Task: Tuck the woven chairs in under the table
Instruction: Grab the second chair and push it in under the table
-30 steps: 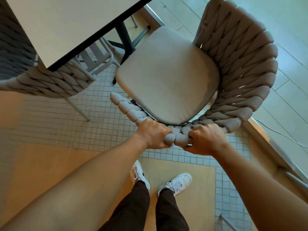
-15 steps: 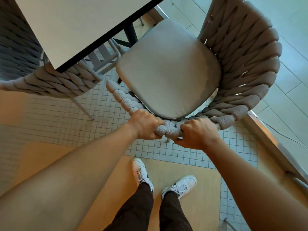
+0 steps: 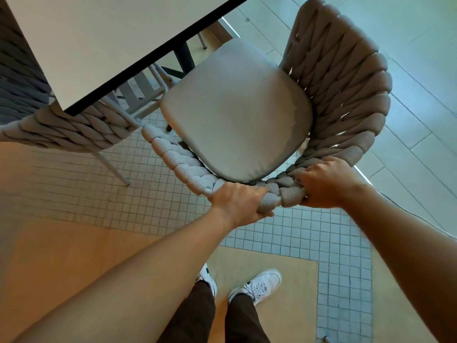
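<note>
A grey woven chair with a pale seat cushion stands right in front of me, its front facing the white table. The cushion's far corner sits close to the table's dark edge and black leg. My left hand and my right hand both grip the thick woven top rim of the backrest, side by side. A second woven chair stands at the left, partly under the table's corner.
The floor is small white tiles with tan panels; my white shoes stand just behind the chair. A raised sill and a thin cable run along the right, with large pale floor tiles beyond.
The chair has slid forward toward the table, its cushion now nearer the table edge. My hands stay on the rim, the right one now further to the right.
</note>
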The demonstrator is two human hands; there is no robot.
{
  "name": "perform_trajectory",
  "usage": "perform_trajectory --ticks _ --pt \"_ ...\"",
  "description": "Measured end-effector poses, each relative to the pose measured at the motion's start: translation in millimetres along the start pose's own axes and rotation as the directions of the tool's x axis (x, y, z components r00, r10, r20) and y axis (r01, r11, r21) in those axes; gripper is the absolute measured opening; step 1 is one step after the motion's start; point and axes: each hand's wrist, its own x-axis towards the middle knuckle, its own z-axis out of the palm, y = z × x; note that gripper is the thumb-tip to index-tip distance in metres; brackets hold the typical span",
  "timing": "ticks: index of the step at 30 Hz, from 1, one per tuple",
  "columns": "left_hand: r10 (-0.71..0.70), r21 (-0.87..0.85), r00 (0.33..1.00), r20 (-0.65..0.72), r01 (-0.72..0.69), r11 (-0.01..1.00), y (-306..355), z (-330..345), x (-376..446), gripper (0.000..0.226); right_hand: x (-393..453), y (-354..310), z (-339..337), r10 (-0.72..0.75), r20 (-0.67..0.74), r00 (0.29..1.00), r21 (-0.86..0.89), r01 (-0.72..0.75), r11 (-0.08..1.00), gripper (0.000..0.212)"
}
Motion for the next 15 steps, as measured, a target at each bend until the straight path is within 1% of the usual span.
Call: perform_trajectory --ticks 3,8,11,13,15 --pt "0.004 0.034 1.000 -0.004 -0.003 0.999 -3.3 0.7 0.5 0.057 4.5 -8.0 -3.4 0.037 0.017 0.999 -0.006 -0.036 0.999 0.053" --pt "0.043 0.033 0.999 -0.001 -0.043 0.999 -14.8 1.7 -5.1 0.056 2.8 -15.7 -8.2 0.064 -0.011 0.998 0.000 -0.064 0.998 0.049" --pt "0.086 0.024 0.996 -0.007 -0.086 0.996 -29.1 1.0 -17.1 0.057 4.3 -31.4 -7.4 0.072 -0.057 0.996 0.039 -0.069 0.997 0.046" --pt "0.144 0.013 0.989 -0.030 -0.143 0.990 -40.9 -1.9 -27.2 0.053 5.4 -44.4 -5.0 0.081 -0.087 0.993 0.088 -0.073 0.993 0.044" --pt "0.193 0.016 0.980 -0.045 -0.192 0.981 -53.9 -3.9 -34.9 0.053 8.8 -56.7 -3.3 0.074 -0.122 0.990 0.119 -0.060 0.991 0.047"
